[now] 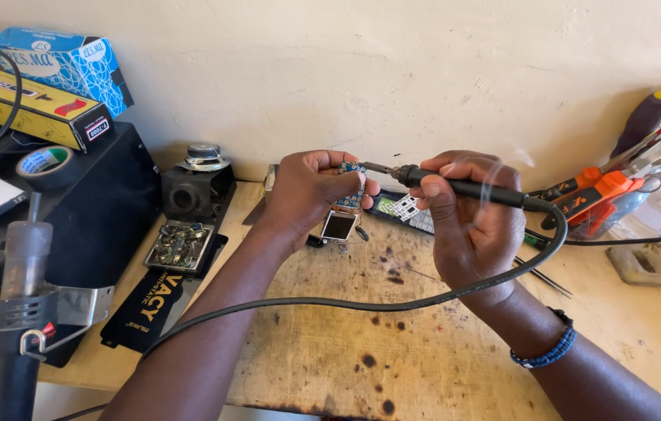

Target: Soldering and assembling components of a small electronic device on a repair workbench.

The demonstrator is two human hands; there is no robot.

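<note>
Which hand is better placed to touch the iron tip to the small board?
Right. The right hand grips the soldering iron, tip already at the small circuit board pinched in the left hand.

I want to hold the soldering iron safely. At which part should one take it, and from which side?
Take the soldering iron by its black handle, as the right hand does now, coming from the cord end on the right. The metal tip points left toward the small circuit board in the left hand, and thin smoke rises nearby, so the front is probably hot.
</note>
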